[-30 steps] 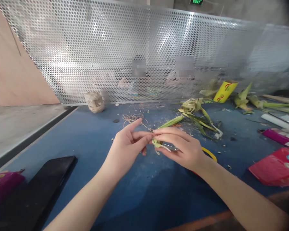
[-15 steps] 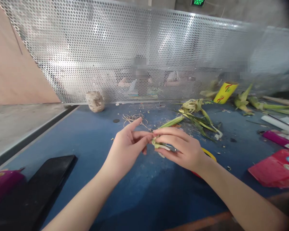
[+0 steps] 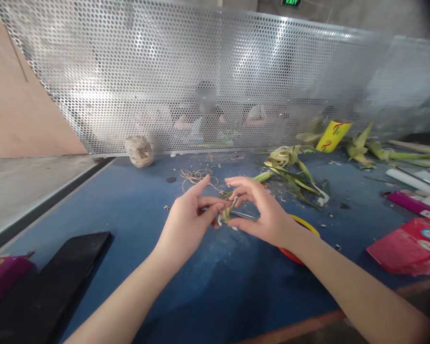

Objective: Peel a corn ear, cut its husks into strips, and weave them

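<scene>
A small curled piece of pale green husk point(image 3: 226, 213) is pinched between the thumb and fingers of my left hand point(image 3: 191, 217). My right hand point(image 3: 263, 210) curves around its right side, thumb and fingers apart, with no clear hold on anything. Beneath the right hand lie scissors: the metal blades point(image 3: 245, 216) point toward the husk piece, and the yellow and red handle point(image 3: 308, 225) is partly covered by my wrist. A tangle of thin string point(image 3: 197, 176) rests just beyond the left hand. Behind the right hand is a heap of green husks and leaves point(image 3: 284, 156).
A perforated metal screen point(image 3: 172, 62) stands along the back of the blue table point(image 3: 129, 205). Against it are a wrapped ball of string point(image 3: 139, 151) and a yellow tube point(image 3: 333, 135). A black phone-like slab point(image 3: 71, 267) lies left; a red packet point(image 3: 410, 246) lies right.
My right fingers have opened and drawn away from the husk piece, which stays in the left hand's pinch. More of the scissors shows.
</scene>
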{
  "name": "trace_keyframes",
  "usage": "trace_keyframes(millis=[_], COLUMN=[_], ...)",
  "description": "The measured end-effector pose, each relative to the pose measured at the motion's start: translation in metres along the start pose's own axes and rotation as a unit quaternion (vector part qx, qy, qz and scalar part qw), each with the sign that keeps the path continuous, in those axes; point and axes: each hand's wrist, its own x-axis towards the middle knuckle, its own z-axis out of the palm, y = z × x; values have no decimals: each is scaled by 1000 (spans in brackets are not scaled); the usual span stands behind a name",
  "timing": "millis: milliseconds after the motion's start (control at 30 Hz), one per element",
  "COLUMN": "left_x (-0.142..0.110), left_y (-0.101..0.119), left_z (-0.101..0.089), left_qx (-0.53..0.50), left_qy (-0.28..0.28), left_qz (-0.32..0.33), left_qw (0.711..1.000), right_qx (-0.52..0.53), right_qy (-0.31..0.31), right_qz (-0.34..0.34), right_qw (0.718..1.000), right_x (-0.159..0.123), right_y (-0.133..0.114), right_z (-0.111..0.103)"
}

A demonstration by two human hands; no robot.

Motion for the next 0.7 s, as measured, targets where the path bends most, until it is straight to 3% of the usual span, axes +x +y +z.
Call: trace_keyframes(millis=[100, 233, 467, 700], left_x=[0, -3, -6, -7], left_y=[1, 2, -4, -6], left_z=[-1, -2, -1, -1], left_qx=[55, 82, 159, 215], left_qy=[17, 35, 57, 86], left_qz=[33, 98, 207, 225], left_qw=[998, 991, 964, 947], right_qx=[78, 193, 413, 399], right_qy=[-1, -16, -63, -45], right_qz=[139, 227, 258, 272], right_qw=[987, 954, 871, 874], right_x=[4, 6, 3, 2], right_y=[1, -2, -8, -7], right_z=[0, 2, 15, 14])
